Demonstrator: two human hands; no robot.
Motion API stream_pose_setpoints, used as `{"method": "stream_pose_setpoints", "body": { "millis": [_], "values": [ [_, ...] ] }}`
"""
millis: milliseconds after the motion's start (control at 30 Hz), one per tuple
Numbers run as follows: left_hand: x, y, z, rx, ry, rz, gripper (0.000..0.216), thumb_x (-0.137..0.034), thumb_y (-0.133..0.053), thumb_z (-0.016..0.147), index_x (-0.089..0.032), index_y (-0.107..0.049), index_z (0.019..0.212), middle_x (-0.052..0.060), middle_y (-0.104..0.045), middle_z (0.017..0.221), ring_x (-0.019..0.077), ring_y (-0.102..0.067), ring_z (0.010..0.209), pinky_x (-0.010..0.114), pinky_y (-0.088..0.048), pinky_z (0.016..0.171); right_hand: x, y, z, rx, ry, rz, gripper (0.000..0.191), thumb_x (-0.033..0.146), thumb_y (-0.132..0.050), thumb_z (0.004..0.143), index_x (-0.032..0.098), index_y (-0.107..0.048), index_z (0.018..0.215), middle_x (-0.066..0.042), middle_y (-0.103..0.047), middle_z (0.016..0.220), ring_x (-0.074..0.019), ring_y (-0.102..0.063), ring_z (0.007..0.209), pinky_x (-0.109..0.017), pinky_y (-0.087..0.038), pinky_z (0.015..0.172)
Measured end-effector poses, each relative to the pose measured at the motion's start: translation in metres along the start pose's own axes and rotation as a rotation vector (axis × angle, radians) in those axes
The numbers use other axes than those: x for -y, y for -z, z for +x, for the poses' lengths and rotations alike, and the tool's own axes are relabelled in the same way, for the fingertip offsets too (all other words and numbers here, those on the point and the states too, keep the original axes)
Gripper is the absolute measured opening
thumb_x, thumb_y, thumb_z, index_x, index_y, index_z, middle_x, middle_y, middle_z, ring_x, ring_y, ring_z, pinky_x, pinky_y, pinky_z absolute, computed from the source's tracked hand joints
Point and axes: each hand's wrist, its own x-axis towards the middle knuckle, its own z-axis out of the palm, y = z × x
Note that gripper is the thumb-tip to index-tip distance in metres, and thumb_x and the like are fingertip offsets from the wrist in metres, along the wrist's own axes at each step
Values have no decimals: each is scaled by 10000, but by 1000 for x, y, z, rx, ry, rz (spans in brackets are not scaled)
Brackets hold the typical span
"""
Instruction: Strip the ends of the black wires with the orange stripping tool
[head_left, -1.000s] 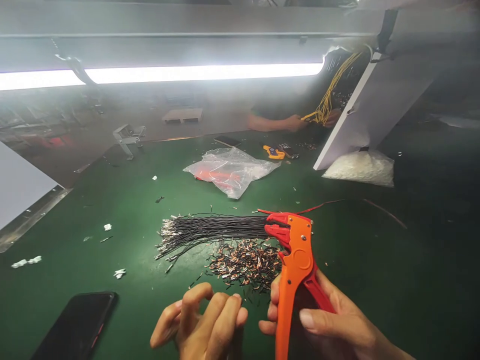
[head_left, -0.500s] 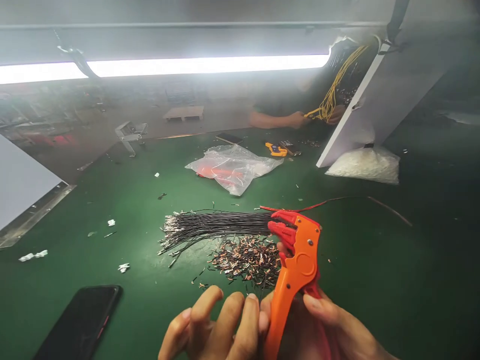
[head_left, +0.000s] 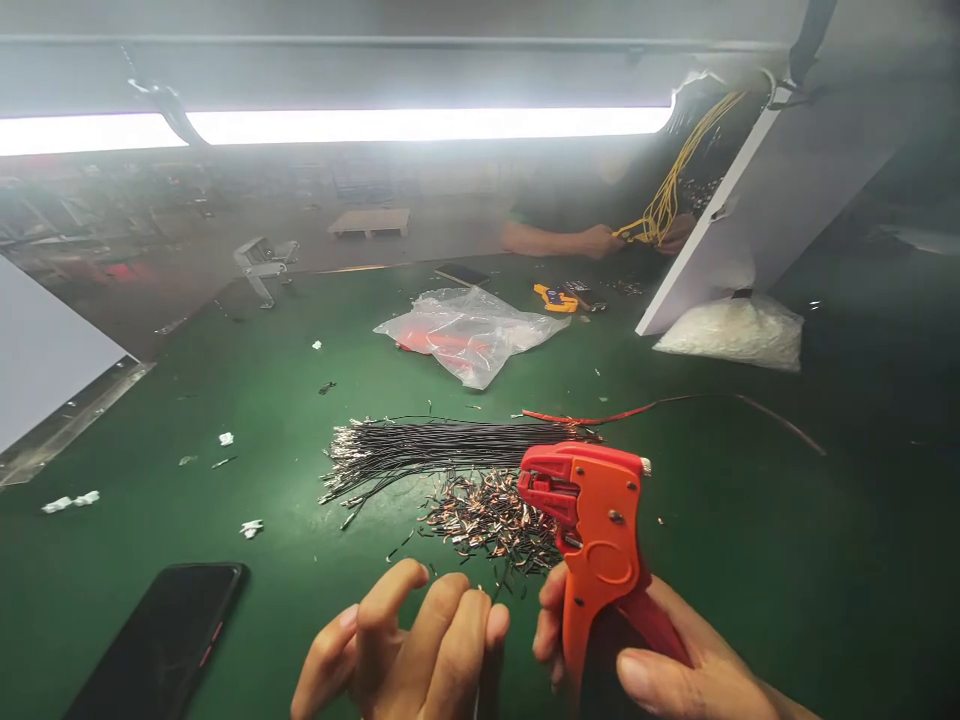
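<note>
In the head view my right hand (head_left: 675, 655) is wrapped round an orange and red wire stripper (head_left: 604, 545), held upright with its red jaws pointing left. The jaws look nearly closed together. Left of it, my left hand (head_left: 424, 640) pinches a thin black wire (head_left: 501, 580), mostly hidden by the fingers. Just beyond both hands lies a heap of short black and copper wire scraps (head_left: 480, 515). Behind that heap a bundle of black wires (head_left: 442, 443) with metal terminals at the left end rests on the green table (head_left: 285, 410).
A black phone (head_left: 157, 640) lies front left. Farther back are a clear plastic bag (head_left: 480, 330) with something red inside, a yellow tool (head_left: 555, 298) and a tied bag of white pieces (head_left: 735, 332). A red wire (head_left: 585, 417) curves rightward. Across the table, a co-worker's hand (head_left: 596, 241) holds yellow wires.
The stripper's red jaws have come together, and its head has tilted and shifted slightly. My left hand has moved a little left, widening the gap between it and the stripper.
</note>
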Motion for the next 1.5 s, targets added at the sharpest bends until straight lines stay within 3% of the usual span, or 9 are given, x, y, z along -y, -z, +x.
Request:
{"method": "stream_pose_setpoints", "body": {
  "millis": [333,533,700,800,933,1033,1133,1233,1500],
  "values": [
    [-15,-5,1,-47,62,-48,219,-73,-550,839,-235,-576,694,-74,-655,504,164,-583,699,370,-256,822,1,-8,8,86,-6,-218,366,507,-668,801,195,-621,986,-60,-585,848,-206,-504,756,-317,-433,673],
    [-21,-2,-5,-1,78,-61,195,-127,-559,873,-239,-597,718,-68,-661,528,167,-593,763,385,-209,994,5,-13,8,95,-66,-198,435,562,-673,778,191,-586,988,-58,-554,878,-203,-491,780,-379,-448,786],
    [-27,-8,-4,-88,116,-58,198,-153,-548,863,-233,-590,687,-66,-624,480,157,-582,749,380,-212,1029,3,-15,10,95,-53,-241,425,587,-675,771,200,-605,933,-37,-560,795,-193,-537,711,-339,-484,700],
    [-22,-5,-1,-111,42,-59,211,-141,-530,860,-230,-576,674,-76,-605,459,140,-565,718,352,-183,1087,2,-17,12,87,-51,-236,429,598,-686,758,199,-611,897,-26,-551,766,-181,-534,678,-323,-488,670],
    [-11,6,2,125,-194,-104,120,-147,-559,853,-215,-644,803,-59,-694,582,157,-575,824,315,-123,1132,4,-20,13,100,-51,-220,391,571,-669,791,192,-599,858,-11,-508,742,-162,-499,661,-299,-460,646],
    [-12,5,1,108,-157,-97,178,-133,-523,874,-220,-639,772,-59,-685,557,158,-571,820,330,-127,1117,2,-19,13,101,-56,-190,372,546,-660,810,187,-567,840,-6,-484,740,-152,-444,665,-293,-420,651],
    [-18,1,-3,9,-51,-111,201,-153,-523,887,-216,-619,722,-57,-642,517,162,-555,784,347,-184,1049,-4,-15,12,94,-83,-129,377,533,-649,832,176,-529,841,-8,-481,733,-145,-421,662,-291,-390,645],
    [-19,1,-6,76,-71,-138,123,-122,-566,829,-201,-629,759,-58,-628,549,170,-542,781,352,-228,981,-10,-11,9,78,-106,-67,362,502,-656,852,170,-514,863,-12,-501,719,-138,-462,633,-279,-384,616],
    [-11,7,-4,130,-134,-126,124,-117,-563,818,-215,-630,784,-83,-655,600,156,-543,814,325,-133,1075,-13,-9,6,68,-80,-57,342,464,-684,850,160,-527,849,-1,-490,694,-119,-439,600,-263,-362,588]
  ]
}}
